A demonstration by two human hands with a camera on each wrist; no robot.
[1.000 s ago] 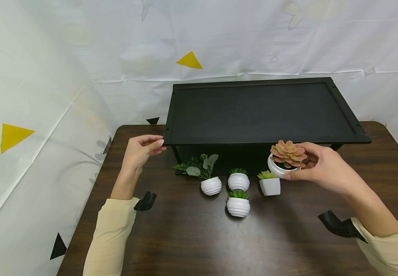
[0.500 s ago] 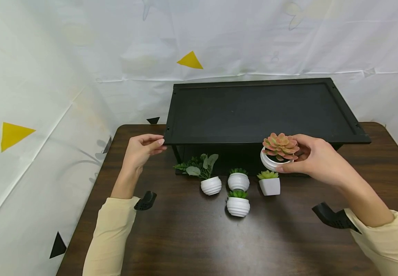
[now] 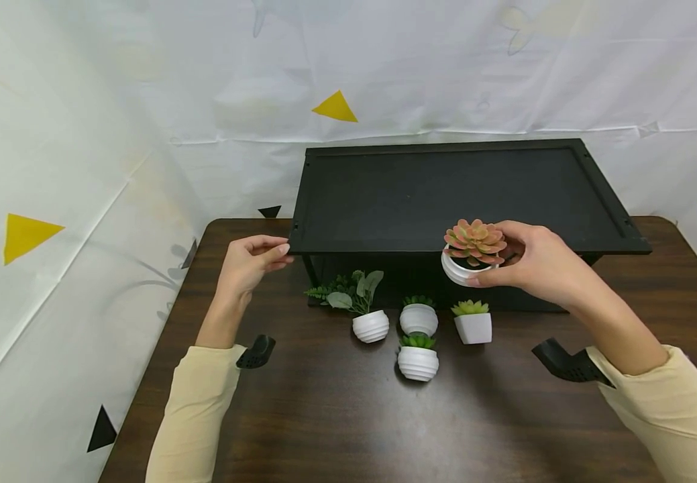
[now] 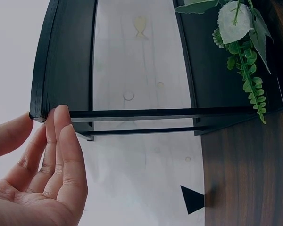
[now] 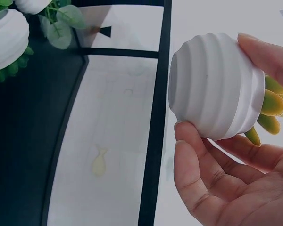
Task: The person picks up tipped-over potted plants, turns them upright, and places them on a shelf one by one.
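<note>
My right hand [image 3: 538, 261] grips a white ribbed pot holding a pinkish-orange succulent [image 3: 475, 241], held up in front of the front edge of a black two-tier shelf [image 3: 445, 194]. In the right wrist view the white pot [image 5: 212, 84] lies between thumb and fingers, its base facing left. At the shelf's front left corner my left hand [image 3: 251, 261] pinches the top board; the left wrist view has the thumb on one side of that corner [image 4: 40, 115] and fingertips on the other.
Several potted plants stand on the brown table [image 3: 324, 416] before the shelf: a leafy one [image 3: 370, 327], two round ribbed pots, rear [image 3: 418, 319] and front [image 3: 418, 363], and a square pot [image 3: 473, 329]. A white curtain [image 3: 445, 67] hangs behind.
My right hand has carried the potted succulent left and upward, from beside the square pot's upper right to the shelf's front edge. The left hand keeps its pinch on the corner.
</note>
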